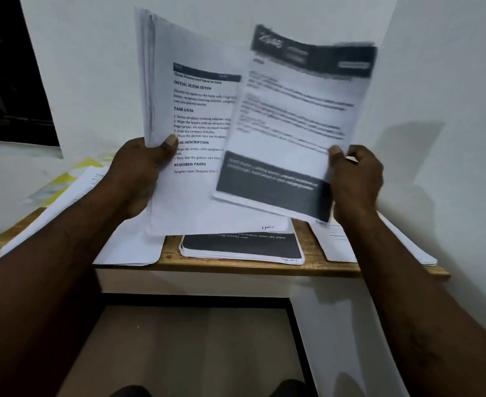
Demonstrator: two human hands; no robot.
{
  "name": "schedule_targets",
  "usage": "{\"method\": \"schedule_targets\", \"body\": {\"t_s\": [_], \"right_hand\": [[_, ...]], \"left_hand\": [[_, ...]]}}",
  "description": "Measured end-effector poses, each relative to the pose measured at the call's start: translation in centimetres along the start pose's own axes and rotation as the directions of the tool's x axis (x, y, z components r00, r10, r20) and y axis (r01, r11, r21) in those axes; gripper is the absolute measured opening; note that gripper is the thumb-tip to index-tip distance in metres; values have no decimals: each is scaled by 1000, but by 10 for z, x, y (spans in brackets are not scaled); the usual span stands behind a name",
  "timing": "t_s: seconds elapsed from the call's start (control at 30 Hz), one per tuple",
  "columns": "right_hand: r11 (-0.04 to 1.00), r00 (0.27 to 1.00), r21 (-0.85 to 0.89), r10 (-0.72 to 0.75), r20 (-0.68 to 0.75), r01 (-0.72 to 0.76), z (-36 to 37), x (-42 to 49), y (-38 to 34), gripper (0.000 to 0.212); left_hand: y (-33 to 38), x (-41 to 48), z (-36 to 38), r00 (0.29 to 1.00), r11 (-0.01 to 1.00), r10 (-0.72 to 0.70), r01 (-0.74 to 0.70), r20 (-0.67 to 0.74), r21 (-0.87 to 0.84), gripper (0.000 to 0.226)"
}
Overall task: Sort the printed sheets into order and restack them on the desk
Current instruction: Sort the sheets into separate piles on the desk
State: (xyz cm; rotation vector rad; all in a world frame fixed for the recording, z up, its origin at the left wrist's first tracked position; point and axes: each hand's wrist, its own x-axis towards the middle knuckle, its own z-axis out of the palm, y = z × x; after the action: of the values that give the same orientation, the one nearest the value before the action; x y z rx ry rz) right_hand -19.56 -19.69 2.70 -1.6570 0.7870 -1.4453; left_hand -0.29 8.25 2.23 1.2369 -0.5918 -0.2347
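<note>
Sheet (293, 118) in right hand (356, 179) blurred (stack (176, 110) legible).

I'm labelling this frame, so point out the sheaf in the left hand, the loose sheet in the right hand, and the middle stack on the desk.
sheaf (190, 202): head view, blank lower margin.
loose sheet (287, 136): head view, middle of page.
middle stack (241, 247): head view, dark printed block on top.

The loose sheet (293, 116) in the right grip (356, 179) is motion-blurred, text unreadable, and covers the right half of the print on the held stack (190, 116). The dark-banded pile (241, 247) on the tabletop (170, 253) is mostly hidden behind the held stack; its handwritten corner note (289, 259) is too small to read.
</note>
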Motion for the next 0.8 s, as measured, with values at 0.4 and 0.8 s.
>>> {"method": "schedule_targets", "body": {"t_s": [0.4, 0.8], "right_hand": [[983, 956, -181, -28, -293, -26, -30, 27, 33, 21], [938, 973, 269, 188, 134, -219, -3, 5, 28, 10]], "left_hand": [[-9, 0, -10, 999, 1000, -2, 2, -52, 10, 23], [-6, 5, -1, 996, 998, -16, 10, -83, -65, 37]]}}
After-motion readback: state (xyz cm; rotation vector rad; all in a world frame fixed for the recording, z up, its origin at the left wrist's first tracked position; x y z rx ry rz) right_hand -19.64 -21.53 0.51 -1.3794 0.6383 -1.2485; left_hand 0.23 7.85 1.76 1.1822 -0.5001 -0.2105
